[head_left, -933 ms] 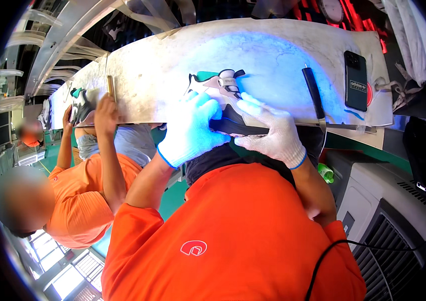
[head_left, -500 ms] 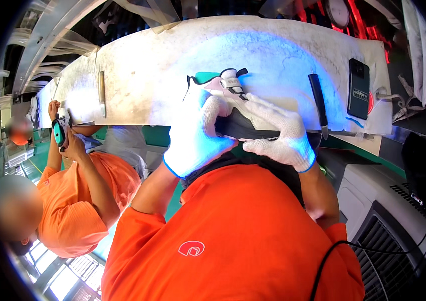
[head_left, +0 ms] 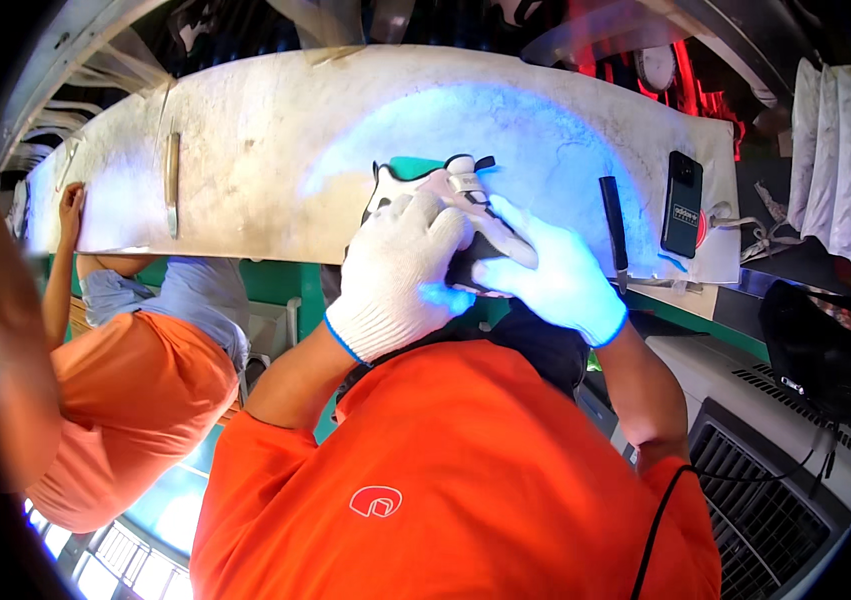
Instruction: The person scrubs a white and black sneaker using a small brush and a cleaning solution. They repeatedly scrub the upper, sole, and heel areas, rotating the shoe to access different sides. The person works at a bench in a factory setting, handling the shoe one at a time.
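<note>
A white and black sneaker [head_left: 430, 186] with a green lining lies between my gloved hands at the front edge of the table. My left hand [head_left: 395, 278], in a white knit glove with a blue cuff, has its fingers curled over the near left side of the shoe. On the other side, my right hand [head_left: 560, 278] grips the shoe, fingers along the upper and thumb toward me. Blue light falls strongly on this right glove. My hands hide much of the shoe's near side and sole.
On the worktable [head_left: 255, 150], a black-handled knife [head_left: 613, 228] lies to the right, beside a dark phone [head_left: 682, 205]. Further left is a knife with a wooden handle [head_left: 172, 180]. A co-worker in orange [head_left: 145, 370] sits at left. A grey machine [head_left: 735, 385] and black bag [head_left: 820, 350] are at right.
My left hand has shifted over the shoe's upper, and the dark sole is now mostly covered. My view has shifted slightly. The co-worker's shoe has gone from view; one of their hands is at the table.
</note>
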Demonstrator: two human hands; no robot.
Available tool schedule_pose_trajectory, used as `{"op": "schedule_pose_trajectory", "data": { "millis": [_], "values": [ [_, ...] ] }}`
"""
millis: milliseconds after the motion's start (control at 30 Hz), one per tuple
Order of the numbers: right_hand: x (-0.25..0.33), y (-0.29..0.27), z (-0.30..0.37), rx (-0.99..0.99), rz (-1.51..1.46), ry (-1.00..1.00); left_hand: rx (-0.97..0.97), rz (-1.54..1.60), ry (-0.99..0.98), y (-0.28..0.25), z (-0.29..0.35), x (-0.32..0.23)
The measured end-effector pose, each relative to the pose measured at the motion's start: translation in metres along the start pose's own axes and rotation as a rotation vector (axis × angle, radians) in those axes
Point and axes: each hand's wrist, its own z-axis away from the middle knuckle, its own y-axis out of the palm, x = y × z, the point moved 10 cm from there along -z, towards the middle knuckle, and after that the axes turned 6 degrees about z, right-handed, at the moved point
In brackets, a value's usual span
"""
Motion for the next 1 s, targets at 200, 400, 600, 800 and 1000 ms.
{"op": "schedule_pose_trajectory", "data": {
  "millis": [200,400,600,800,1000],
  "values": [
    [0.006,-0.001,-0.013,-0.094,-0.027,-0.078,-0.035,0.212,0.162,-0.012,-0.006,-0.002],
    [0.006,-0.021,0.053,-0.849,0.104,-0.207,-0.301,1.027,-0.438,-0.036,0.032,0.151],
    [-0.035,-0.019,-0.003,-0.764,-0.357,-0.228,-0.307,0.155,0.191,-0.057,0.025,0.094],
    [-0.067,-0.010,-0.054,-0.295,-1.343,-0.161,0.230,-0.008,0.106,-0.075,-0.043,-0.015],
    [-0.066,-0.019,-0.042,-0.375,-1.441,-0.372,0.279,-0.054,0.010,-0.061,-0.067,-0.082]
  ]
}}
